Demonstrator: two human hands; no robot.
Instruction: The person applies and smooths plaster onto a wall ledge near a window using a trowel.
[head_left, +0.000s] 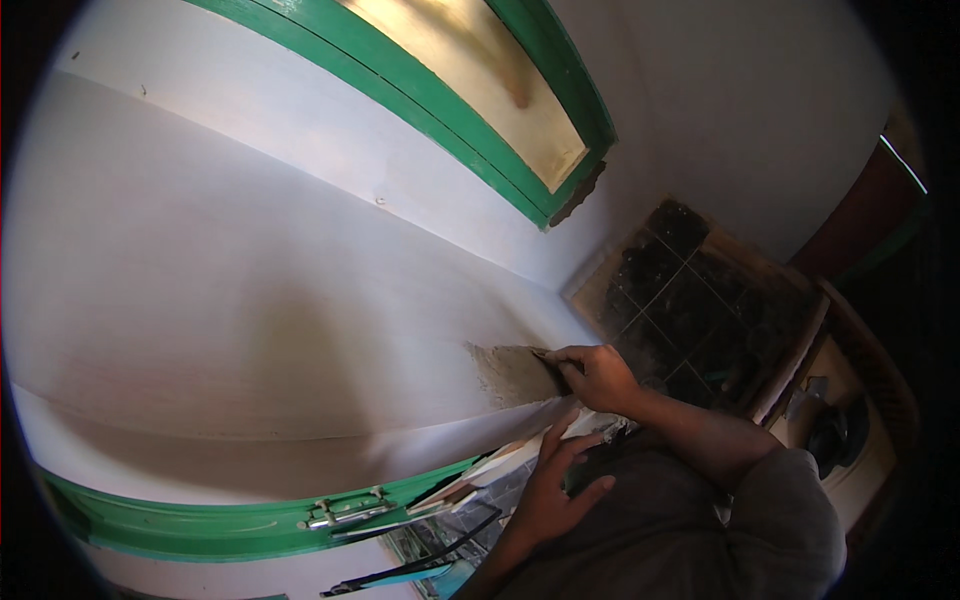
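Observation:
My right hand [600, 380] is closed, its fingers pressed against the white wall [200, 280]. In them is a thin, dark scraper [552, 371], mostly covered by the fingers. The scraper touches the right end of a rough grey-brown patch [510, 373], where the white surface gives way to bare plaster. Lower down, my left hand [555, 490] has its fingers spread and holds nothing. It hovers in front of my body, close to the wall's lower edge.
Above is a green-framed window [430, 125] with a pale pane. A green door [230, 530] with a metal bolt [345, 512] stands at lower left. Dark floor tiles [690, 300] lie beyond my right hand. A wooden chair [870, 360] with dark things on it is at right.

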